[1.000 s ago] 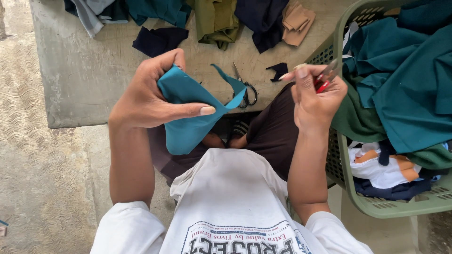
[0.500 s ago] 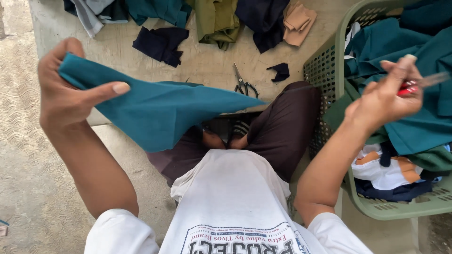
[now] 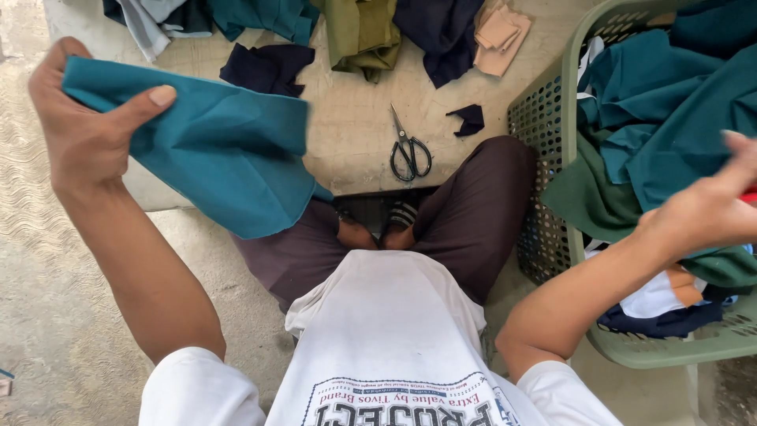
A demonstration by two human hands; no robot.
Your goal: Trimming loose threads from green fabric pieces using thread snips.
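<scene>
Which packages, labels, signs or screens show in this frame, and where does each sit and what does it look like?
Packages, signs, screens: none in view.
Shirt print: the only printed marking, on the white shirt's chest at bottom centre; a dark arched block with a thin border line, seen upside down.
Basket: no label on it; green perforated plastic at right, filled with teal and green cloth.

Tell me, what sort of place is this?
Probably an informal home or backyard sewing workspace on a bare concrete floor. Heaps of cut cloth lie ahead, black scissors on the floor, and a green plastic basket of fabric beside the seated person, whose left hand holds a teal piece.
</scene>
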